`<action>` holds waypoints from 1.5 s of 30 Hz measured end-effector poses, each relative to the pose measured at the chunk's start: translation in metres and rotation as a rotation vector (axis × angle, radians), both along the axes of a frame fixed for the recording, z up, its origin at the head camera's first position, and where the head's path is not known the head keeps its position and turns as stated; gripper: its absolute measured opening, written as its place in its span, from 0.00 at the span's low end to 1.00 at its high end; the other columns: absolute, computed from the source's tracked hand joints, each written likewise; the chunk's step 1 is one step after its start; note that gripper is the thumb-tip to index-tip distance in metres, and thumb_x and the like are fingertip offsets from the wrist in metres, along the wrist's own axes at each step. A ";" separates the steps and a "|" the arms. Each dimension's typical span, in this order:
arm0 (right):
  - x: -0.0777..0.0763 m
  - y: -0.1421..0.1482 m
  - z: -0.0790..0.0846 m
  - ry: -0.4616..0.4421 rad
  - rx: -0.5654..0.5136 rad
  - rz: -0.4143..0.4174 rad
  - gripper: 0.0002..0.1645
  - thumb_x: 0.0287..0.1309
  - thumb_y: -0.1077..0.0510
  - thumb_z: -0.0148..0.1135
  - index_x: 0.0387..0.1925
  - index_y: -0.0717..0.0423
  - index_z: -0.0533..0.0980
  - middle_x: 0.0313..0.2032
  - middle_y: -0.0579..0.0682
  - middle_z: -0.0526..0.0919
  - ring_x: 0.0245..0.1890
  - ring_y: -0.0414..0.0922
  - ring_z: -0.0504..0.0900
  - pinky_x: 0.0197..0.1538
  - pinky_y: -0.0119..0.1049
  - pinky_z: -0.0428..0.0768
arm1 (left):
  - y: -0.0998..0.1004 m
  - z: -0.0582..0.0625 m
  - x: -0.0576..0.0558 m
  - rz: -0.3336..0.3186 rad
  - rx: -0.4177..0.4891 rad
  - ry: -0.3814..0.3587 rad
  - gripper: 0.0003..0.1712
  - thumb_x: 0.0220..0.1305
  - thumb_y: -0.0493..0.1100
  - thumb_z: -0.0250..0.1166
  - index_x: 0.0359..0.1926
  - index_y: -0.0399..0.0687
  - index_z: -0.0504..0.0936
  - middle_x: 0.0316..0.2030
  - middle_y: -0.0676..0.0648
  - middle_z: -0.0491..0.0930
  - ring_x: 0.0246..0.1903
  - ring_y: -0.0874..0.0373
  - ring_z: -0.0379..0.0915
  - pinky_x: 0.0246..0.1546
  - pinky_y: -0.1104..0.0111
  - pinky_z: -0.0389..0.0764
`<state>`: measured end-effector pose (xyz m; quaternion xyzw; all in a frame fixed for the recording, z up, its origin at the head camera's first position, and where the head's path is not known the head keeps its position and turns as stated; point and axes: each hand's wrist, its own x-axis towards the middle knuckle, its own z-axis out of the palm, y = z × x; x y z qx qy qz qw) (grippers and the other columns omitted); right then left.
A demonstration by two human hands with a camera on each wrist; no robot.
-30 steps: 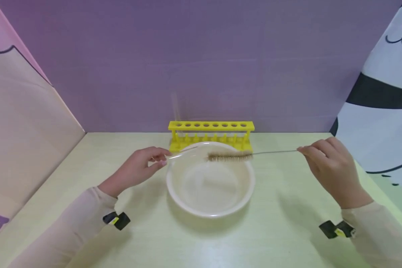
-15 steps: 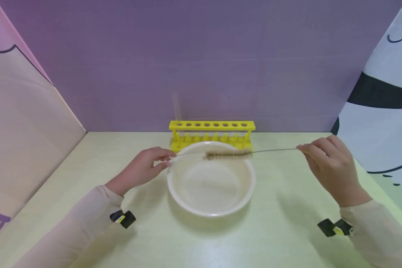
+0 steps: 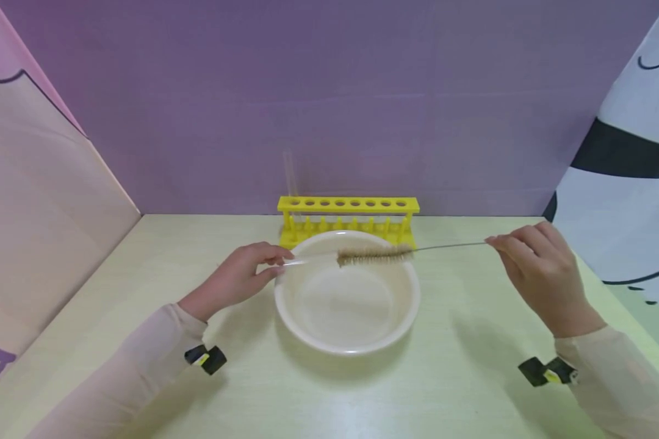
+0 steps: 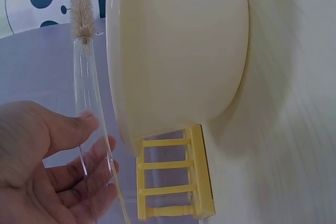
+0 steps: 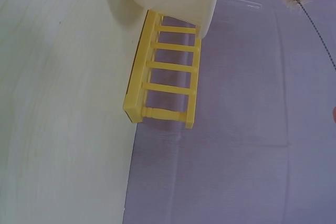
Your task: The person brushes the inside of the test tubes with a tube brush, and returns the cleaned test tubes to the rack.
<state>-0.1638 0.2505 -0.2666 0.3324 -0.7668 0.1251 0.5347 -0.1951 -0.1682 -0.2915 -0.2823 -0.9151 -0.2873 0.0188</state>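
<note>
In the head view my left hand (image 3: 244,275) pinches a clear test tube (image 3: 309,259) between thumb and fingers, its mouth pointing right. My right hand (image 3: 543,274) pinches the thin wire handle of a tan test tube brush (image 3: 376,255). Tube and brush lie roughly in line above a cream basin (image 3: 347,351). Seen from the left wrist, the tip of the bristles (image 4: 82,14) meets the mouth of the tube (image 4: 84,72); most of the bristles are outside it. Only a sliver of the right hand shows in the right wrist view.
Behind the basin stands a yellow test tube rack (image 3: 348,205), partly hidden by the rim. A second clear tube (image 3: 290,174) stands upright in the rack's left end. A purple backdrop (image 3: 351,103) rises behind the pale table (image 3: 351,396).
My left hand has moved a little to the right with the test tube, closer to the brush. The right hand and brush have barely shifted.
</note>
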 end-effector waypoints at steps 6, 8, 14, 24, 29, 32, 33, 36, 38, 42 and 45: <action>-0.001 0.000 -0.002 0.000 -0.008 0.002 0.27 0.69 0.53 0.49 0.21 0.68 0.76 0.18 0.60 0.74 0.21 0.55 0.67 0.26 0.39 0.61 | 0.002 -0.001 0.000 -0.016 0.011 0.018 0.16 0.62 0.33 0.62 0.51 0.45 0.80 0.39 0.48 0.80 0.42 0.53 0.76 0.48 0.54 0.77; -0.001 0.000 -0.002 -0.003 -0.008 0.003 0.27 0.69 0.53 0.49 0.21 0.68 0.76 0.18 0.60 0.74 0.21 0.55 0.67 0.26 0.39 0.61 | 0.003 -0.002 0.001 -0.021 0.007 0.026 0.15 0.62 0.32 0.62 0.50 0.45 0.80 0.38 0.49 0.80 0.42 0.54 0.76 0.48 0.55 0.77; -0.002 0.001 -0.004 -0.009 -0.003 0.011 0.27 0.69 0.52 0.49 0.20 0.68 0.75 0.18 0.60 0.74 0.21 0.55 0.67 0.26 0.38 0.60 | 0.004 -0.003 0.002 -0.020 0.009 0.042 0.15 0.61 0.32 0.62 0.49 0.46 0.80 0.39 0.49 0.80 0.42 0.53 0.76 0.48 0.55 0.77; -0.004 0.003 -0.004 -0.026 -0.008 0.061 0.26 0.70 0.53 0.48 0.21 0.66 0.76 0.19 0.61 0.74 0.22 0.56 0.67 0.27 0.39 0.60 | 0.006 -0.005 0.004 -0.017 0.017 0.091 0.15 0.61 0.32 0.62 0.49 0.46 0.80 0.38 0.49 0.80 0.39 0.55 0.74 0.44 0.57 0.77; -0.004 0.004 -0.003 -0.032 0.008 0.059 0.25 0.70 0.54 0.47 0.22 0.66 0.77 0.20 0.61 0.75 0.22 0.56 0.66 0.27 0.38 0.60 | 0.008 -0.008 0.004 -0.015 0.005 0.158 0.14 0.60 0.32 0.64 0.47 0.46 0.81 0.36 0.50 0.80 0.35 0.56 0.72 0.38 0.61 0.73; -0.003 0.004 -0.003 -0.036 0.027 0.050 0.24 0.70 0.54 0.47 0.23 0.66 0.77 0.21 0.61 0.75 0.22 0.55 0.66 0.27 0.38 0.60 | 0.009 -0.009 0.005 -0.006 0.006 0.175 0.14 0.60 0.33 0.64 0.47 0.46 0.81 0.38 0.49 0.81 0.36 0.54 0.73 0.38 0.61 0.72; -0.003 0.004 -0.003 -0.038 0.034 0.046 0.25 0.71 0.54 0.47 0.23 0.66 0.77 0.21 0.61 0.75 0.23 0.55 0.66 0.27 0.38 0.60 | 0.009 -0.009 0.006 -0.003 0.008 0.177 0.13 0.60 0.33 0.64 0.46 0.46 0.81 0.40 0.48 0.82 0.37 0.53 0.73 0.38 0.61 0.72; -0.003 0.004 -0.002 -0.040 0.050 0.036 0.25 0.71 0.54 0.46 0.23 0.66 0.77 0.21 0.61 0.75 0.22 0.55 0.66 0.26 0.38 0.60 | 0.011 -0.009 0.007 0.003 0.020 0.181 0.13 0.60 0.33 0.64 0.47 0.45 0.81 0.41 0.47 0.82 0.37 0.52 0.73 0.38 0.61 0.73; -0.003 0.003 -0.002 -0.040 0.061 0.039 0.25 0.71 0.55 0.46 0.24 0.66 0.77 0.21 0.61 0.74 0.22 0.56 0.66 0.26 0.39 0.60 | 0.012 -0.008 0.007 0.005 0.030 0.180 0.14 0.59 0.33 0.64 0.47 0.45 0.81 0.41 0.48 0.81 0.37 0.53 0.73 0.38 0.61 0.73; -0.003 0.001 -0.001 -0.045 0.085 0.048 0.24 0.71 0.56 0.44 0.25 0.66 0.78 0.22 0.61 0.74 0.22 0.57 0.65 0.26 0.43 0.61 | 0.015 -0.008 0.008 0.004 0.045 0.191 0.15 0.59 0.32 0.65 0.48 0.45 0.80 0.41 0.48 0.81 0.37 0.54 0.73 0.38 0.61 0.74; -0.003 0.000 -0.001 -0.058 0.100 0.053 0.24 0.71 0.56 0.43 0.27 0.66 0.78 0.23 0.61 0.75 0.23 0.58 0.66 0.27 0.46 0.63 | 0.016 -0.009 0.009 0.002 0.041 0.228 0.16 0.57 0.31 0.66 0.47 0.45 0.80 0.40 0.48 0.81 0.36 0.54 0.73 0.38 0.61 0.74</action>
